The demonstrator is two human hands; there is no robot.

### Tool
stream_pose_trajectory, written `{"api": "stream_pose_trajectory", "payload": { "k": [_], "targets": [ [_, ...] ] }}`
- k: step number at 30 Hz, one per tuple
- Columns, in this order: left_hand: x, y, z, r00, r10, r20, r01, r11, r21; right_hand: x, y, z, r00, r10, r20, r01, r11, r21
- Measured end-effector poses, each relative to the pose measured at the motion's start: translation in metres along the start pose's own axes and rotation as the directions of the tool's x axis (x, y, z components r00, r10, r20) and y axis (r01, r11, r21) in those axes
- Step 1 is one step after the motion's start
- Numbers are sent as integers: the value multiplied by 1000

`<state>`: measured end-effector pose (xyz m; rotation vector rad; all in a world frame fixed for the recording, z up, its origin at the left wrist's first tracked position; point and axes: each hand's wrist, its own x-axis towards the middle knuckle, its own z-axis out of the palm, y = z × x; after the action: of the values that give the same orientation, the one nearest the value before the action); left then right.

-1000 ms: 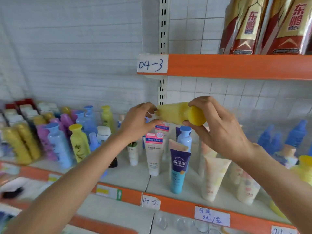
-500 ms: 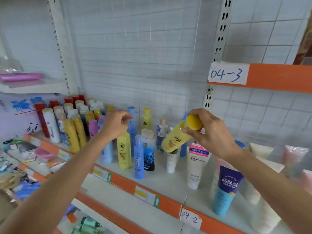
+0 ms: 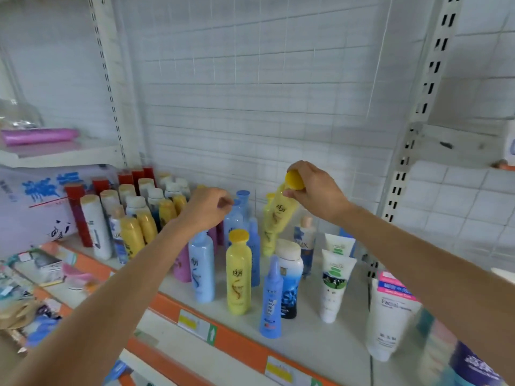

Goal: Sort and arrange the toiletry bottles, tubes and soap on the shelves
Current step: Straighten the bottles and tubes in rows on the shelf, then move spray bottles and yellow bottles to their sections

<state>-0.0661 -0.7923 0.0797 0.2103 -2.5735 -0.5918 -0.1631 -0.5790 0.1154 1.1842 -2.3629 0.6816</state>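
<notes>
From the head camera, the right hand point(image 3: 315, 190) grips a yellow bottle point(image 3: 280, 211) by its round yellow cap, fingers curled over the top. The bottle hangs tilted in the air, its base slanting down and left, above the far part of the white shelf point(image 3: 320, 341) and just in front of another yellow bottle standing at the back. The left hand point(image 3: 207, 208) hovers to the left of it, apart from the bottle, fingers loosely curled with thumb and fingertips drawn close together; it holds nothing. It sits right over the pale blue bottles point(image 3: 237, 218) in the middle of the shelf.

Against half a second ago, the held bottle has gone further left and deeper into the shelf, and it hangs nearer to upright. The view has swung left too: the orange shelf with the "04-3" tag has slipped almost out of view at the right edge. The left hand has drifted right, closer to the held bottle.

On the shelf: a near yellow bottle point(image 3: 238, 274) stands upright at the front, a pale blue one point(image 3: 202, 270) just left of it, a slim blue bottle point(image 3: 271, 299) and a white-capped bottle point(image 3: 289, 277) to its right. Further right stand white tubes point(image 3: 334, 285) on their caps and a big "Facial" tube point(image 3: 388, 319). At far left, amber, white and red bottles point(image 3: 139, 207) crowd together in rows.
</notes>
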Motion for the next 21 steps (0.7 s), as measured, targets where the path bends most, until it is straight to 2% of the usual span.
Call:
{"api": "stream_pose_trajectory", "payload": {
  "k": [3, 7, 15, 21],
  "targets": [
    [19, -4, 6, 995, 51, 89, -50, 999, -13, 36, 11, 34, 977, 84, 198, -84, 996, -6],
    [38, -10, 18, 987, 58, 150, -59, 998, 0, 57, 18, 77, 929, 123, 349, -113, 992, -50],
    [45, -45, 28, 984, 35, 174, -35, 999, -4, 76, 25, 124, 873, 155, 462, -135, 988, -78],
    [47, -58, 17, 990, -11, 139, 16, 999, -40, 80, 21, 95, 799, 140, 585, -7, 975, -224]
  ]
}}
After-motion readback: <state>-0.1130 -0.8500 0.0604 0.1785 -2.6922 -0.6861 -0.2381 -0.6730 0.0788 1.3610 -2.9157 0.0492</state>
